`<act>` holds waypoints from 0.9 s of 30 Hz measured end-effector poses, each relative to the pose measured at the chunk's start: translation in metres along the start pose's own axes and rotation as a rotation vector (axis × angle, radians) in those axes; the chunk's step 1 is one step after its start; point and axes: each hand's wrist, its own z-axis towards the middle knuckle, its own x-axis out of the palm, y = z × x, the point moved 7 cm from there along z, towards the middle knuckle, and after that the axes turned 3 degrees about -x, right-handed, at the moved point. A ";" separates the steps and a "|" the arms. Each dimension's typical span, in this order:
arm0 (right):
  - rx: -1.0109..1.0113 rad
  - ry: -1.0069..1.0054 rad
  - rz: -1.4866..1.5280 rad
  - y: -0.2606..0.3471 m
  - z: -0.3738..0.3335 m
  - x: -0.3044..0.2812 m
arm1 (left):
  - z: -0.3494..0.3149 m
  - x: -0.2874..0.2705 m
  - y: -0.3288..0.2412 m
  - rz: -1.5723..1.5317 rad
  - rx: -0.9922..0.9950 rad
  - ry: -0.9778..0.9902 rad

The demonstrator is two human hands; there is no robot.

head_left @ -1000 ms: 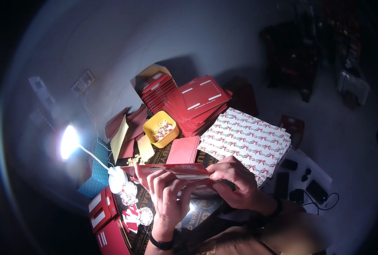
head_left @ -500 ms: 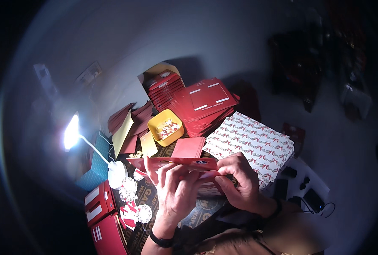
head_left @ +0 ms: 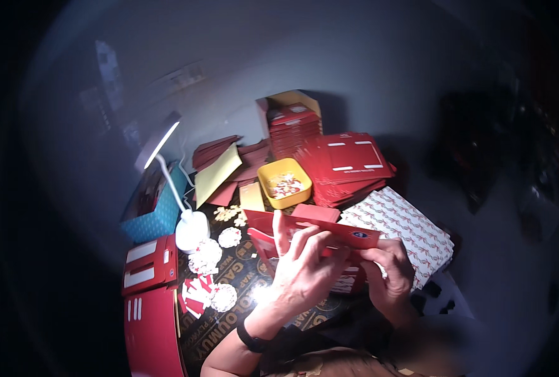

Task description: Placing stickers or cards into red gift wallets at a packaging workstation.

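Both my hands are on a red folded card (head_left: 339,230) with a dark blue round badge near its right end. It is held up in front of me and tilted, its right end lower. My left hand (head_left: 304,270) grips the card's near side from below, index finger pointing up along it. At the right end, my right hand (head_left: 389,270) has its fingers curled and pinched on the card's edge. Another red printed piece (head_left: 262,245) shows below and behind the left fingers; whether it belongs to the same card I cannot tell.
Beyond the card stand a yellow tub (head_left: 284,202) of small red-and-white bits, stacked red cards (head_left: 355,157) and a filled carton (head_left: 311,100). Patterned sheets (head_left: 411,235) lie at right. At left are a lit lamp (head_left: 192,232), red-and-white round bundles (head_left: 223,297) and a blue box (head_left: 157,213).
My view has turned left, so the scene sits further right. The card now tilts down to the right, and my right hand has closed more tightly at its end.
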 end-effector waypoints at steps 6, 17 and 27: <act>0.056 -0.009 0.051 -0.002 -0.001 0.004 | -0.045 -0.046 0.041 0.056 -0.207 -0.479; 0.004 0.023 -0.171 0.009 0.002 0.004 | -0.073 -0.004 0.111 -1.365 -0.861 -0.383; -0.460 0.251 -0.257 0.070 0.020 0.060 | -0.087 0.008 0.114 -1.287 -0.837 -0.539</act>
